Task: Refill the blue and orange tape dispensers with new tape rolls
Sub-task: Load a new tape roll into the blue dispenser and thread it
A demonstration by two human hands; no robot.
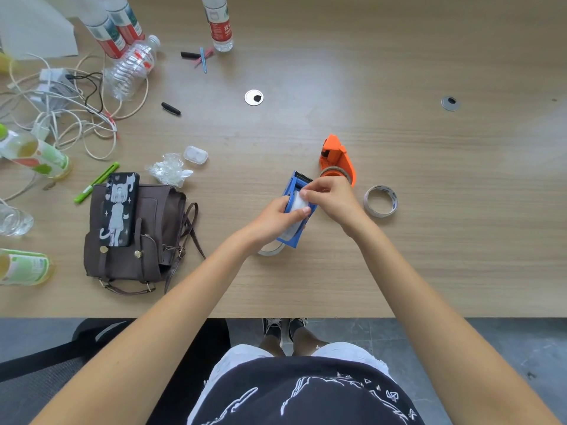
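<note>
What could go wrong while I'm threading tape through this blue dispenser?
The right hand pinches the tape close to the serrated blade of the blue dispenser, so fingertips could graze the teeth. The left hand holds the dispenser up off the table, so it may twist as you pull. The orange dispenser sits just behind your right hand and could get knocked.

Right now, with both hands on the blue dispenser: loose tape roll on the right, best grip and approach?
The loose tape roll lies flat on the table, hole facing up, right of the right hand. I'd come from above and pinch its band, one finger in the hole and the thumb on the outer wall, at the near-right side, away from the orange dispenser.
</note>
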